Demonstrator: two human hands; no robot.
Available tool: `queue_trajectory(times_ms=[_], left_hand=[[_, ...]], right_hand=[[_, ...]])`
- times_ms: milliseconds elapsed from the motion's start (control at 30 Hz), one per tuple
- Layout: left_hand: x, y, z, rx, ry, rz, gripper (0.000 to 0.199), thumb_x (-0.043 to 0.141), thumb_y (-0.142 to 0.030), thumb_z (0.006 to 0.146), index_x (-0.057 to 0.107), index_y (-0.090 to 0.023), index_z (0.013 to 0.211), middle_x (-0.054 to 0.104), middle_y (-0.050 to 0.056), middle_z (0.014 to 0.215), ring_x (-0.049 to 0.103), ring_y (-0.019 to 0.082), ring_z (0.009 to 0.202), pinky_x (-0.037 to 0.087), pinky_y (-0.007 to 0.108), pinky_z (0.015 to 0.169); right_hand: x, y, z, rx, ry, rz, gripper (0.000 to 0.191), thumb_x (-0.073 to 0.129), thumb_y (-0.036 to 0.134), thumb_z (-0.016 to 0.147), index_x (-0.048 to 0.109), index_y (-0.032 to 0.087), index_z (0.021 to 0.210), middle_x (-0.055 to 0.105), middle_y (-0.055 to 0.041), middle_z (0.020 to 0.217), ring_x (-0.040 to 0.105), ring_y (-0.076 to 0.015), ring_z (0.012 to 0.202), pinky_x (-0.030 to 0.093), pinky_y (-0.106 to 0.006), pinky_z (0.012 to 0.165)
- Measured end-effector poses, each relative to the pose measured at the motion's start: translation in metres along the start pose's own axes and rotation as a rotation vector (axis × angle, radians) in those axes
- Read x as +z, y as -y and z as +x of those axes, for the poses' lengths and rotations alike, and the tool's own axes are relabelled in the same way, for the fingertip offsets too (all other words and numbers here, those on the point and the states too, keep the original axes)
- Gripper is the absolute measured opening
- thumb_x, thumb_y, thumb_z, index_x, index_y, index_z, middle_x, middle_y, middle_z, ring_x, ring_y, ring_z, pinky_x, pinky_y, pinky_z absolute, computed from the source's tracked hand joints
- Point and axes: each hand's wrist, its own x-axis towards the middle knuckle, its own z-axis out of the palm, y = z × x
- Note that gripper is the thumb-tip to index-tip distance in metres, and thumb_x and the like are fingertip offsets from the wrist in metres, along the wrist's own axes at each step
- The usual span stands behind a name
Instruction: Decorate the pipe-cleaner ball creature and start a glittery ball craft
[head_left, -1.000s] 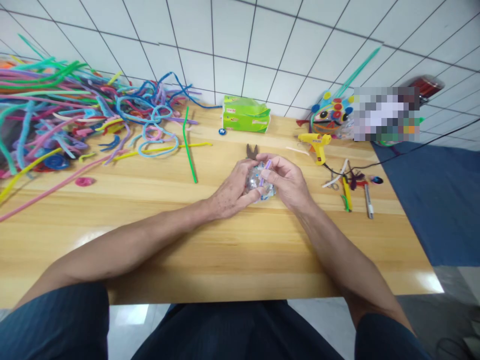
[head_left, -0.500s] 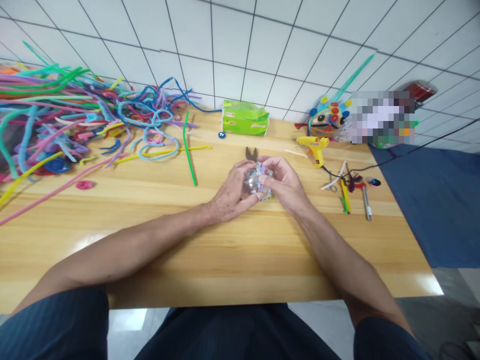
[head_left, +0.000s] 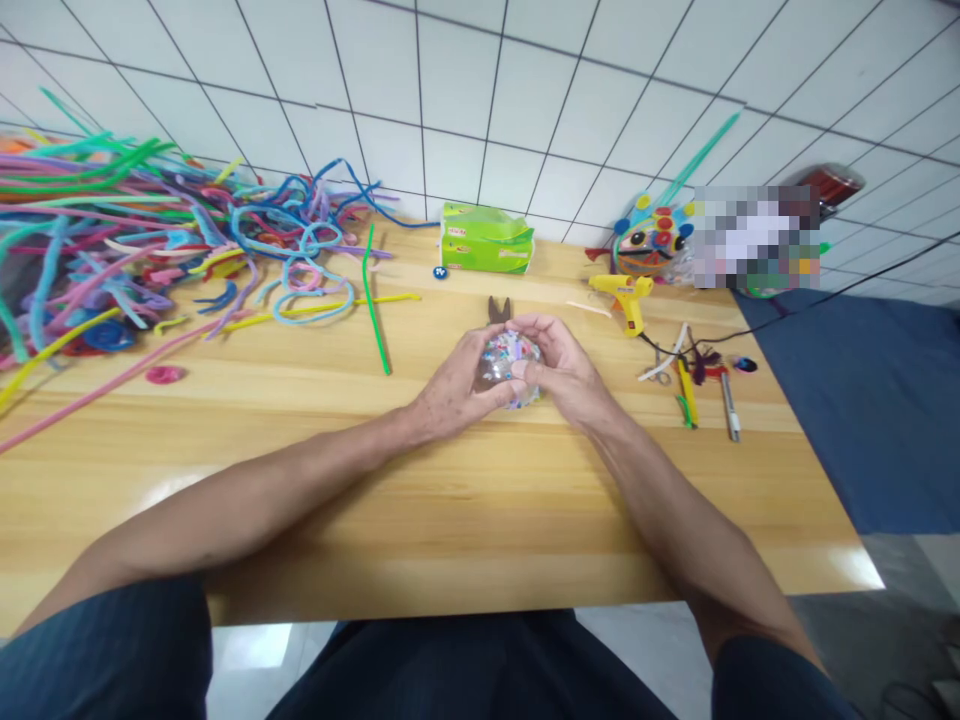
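Observation:
Between my two hands is a clear round ball (head_left: 501, 368) with small colourful bits in or on it and a light purple strip across it. My left hand (head_left: 459, 385) is wrapped round its left side, thumb along the near edge. Against the right side, my right hand (head_left: 561, 368) grips it, the thumb pressed on the front and the fingers curled over the top. Just beyond the ball the dark jaws of pliers (head_left: 499, 309) stick out; the rest of them is hidden behind my hands.
A heap of coloured pipe cleaners (head_left: 112, 230) covers the left. At the back stands a green tissue pack (head_left: 487, 240). To the right are a yellow glue gun (head_left: 627, 298) with a black cord, a decorated face-like craft (head_left: 651, 240), a yellow cutter (head_left: 688, 393) and a silver pen-like tool (head_left: 730, 408).
The ball has turned a little in my hands, so more of its coloured bits show on top. My fingers have shifted slightly around it, and the view has moved a little.

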Motion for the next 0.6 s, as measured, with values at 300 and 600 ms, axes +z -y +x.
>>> queue_trajectory(times_ms=[300, 600], left_hand=[[0.0036, 0.0036, -0.0002, 0.251, -0.054, 0.083, 0.076, 0.072, -0.046, 0.103, 0.037, -0.023, 0.166, 0.051, 0.021, 0.156, 0.051, 0.035, 0.148, 0.047, 0.058, 0.124], [0.0031, 0.0056, -0.0008, 0.248, -0.013, 0.081, 0.070, 0.071, -0.049, 0.102, 0.040, -0.028, 0.161, 0.047, 0.019, 0.156, 0.046, 0.036, 0.151, 0.046, 0.063, 0.124]], right_hand=[[-0.0017, 0.0059, -0.0013, -0.022, 0.062, -0.003, 0.061, 0.092, 0.039, 0.075, 0.062, 0.030, 0.127, 0.068, -0.0073, 0.141, 0.058, -0.0296, 0.141, 0.048, -0.048, 0.123], [-0.0049, 0.0038, 0.0001, -0.018, 0.078, -0.051, 0.068, 0.094, 0.047, 0.072, 0.063, 0.031, 0.130, 0.067, -0.0075, 0.143, 0.057, -0.0307, 0.144, 0.050, -0.047, 0.122]])
